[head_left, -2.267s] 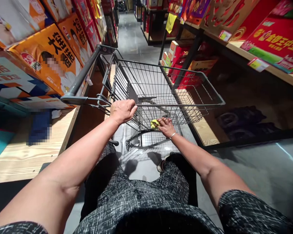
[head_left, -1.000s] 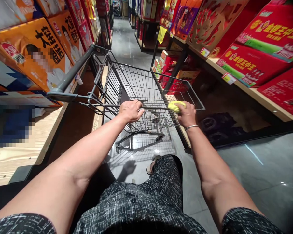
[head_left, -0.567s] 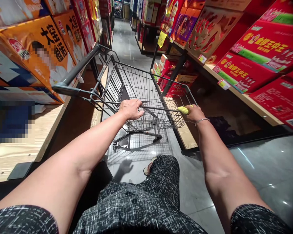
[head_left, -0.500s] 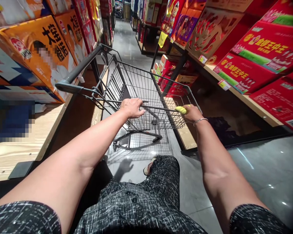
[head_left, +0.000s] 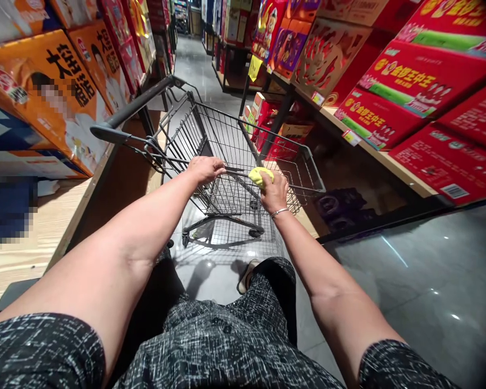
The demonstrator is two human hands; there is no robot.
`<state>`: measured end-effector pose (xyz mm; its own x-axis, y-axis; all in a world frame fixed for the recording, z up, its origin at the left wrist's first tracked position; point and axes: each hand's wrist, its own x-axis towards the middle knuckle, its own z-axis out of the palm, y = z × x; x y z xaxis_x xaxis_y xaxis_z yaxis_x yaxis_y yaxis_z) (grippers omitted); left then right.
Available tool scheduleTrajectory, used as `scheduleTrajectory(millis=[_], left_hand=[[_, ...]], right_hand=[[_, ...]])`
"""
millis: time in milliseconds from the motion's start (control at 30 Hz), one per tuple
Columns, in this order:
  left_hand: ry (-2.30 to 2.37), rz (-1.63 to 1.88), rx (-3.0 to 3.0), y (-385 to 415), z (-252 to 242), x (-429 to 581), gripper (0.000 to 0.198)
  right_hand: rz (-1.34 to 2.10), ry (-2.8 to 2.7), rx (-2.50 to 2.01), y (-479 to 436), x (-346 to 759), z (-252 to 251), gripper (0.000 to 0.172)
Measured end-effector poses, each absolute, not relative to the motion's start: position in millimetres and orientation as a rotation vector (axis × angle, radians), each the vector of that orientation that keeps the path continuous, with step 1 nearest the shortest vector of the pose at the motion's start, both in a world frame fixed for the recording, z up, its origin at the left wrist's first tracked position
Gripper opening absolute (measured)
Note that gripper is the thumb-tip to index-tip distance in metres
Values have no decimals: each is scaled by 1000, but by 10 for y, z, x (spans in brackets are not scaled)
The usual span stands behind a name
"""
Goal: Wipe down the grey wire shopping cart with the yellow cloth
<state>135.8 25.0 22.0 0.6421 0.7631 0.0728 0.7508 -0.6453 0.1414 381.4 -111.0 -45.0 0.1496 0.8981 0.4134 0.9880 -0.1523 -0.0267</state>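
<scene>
A dark wire shopping cart [head_left: 216, 129] stands sideways before me, its handle at the left. My left hand [head_left: 206, 169] is closed around the near top rail of the basket. On the same rail, a little to the right, my right hand [head_left: 274, 192] presses a bunched yellow cloth [head_left: 261, 176], its fingers wrapped over it. Part of the cloth is hidden under the fingers. No goods show inside the wire basket.
Orange cartons [head_left: 44, 97] are stacked on a wooden shelf at my left. Red boxes [head_left: 400, 75] fill the right shelf, with purple packages [head_left: 342, 208] beneath it. A grey tiled aisle [head_left: 192, 59] runs ahead between the shelves.
My right hand has slid the yellow cloth left along the rail, closer to my left hand. The left hand stays on the rail. The view has shifted slightly.
</scene>
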Motion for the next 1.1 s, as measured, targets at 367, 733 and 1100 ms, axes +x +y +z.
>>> scheduleTrajectory(millis=[367,733,1100], left_hand=[[1425,178,2714,157,271,937,46],[1432,269,2703,150,211,911,48],[1476,200,2666,73,239,906,48]], right_hand=[[-93,-2434,-2112,-1569,3653,-1914,52],[-268,-2356,-2076,-1694,3931,-1597,43],[-459,-2246,-2056,-1792,4122,-1669,47]])
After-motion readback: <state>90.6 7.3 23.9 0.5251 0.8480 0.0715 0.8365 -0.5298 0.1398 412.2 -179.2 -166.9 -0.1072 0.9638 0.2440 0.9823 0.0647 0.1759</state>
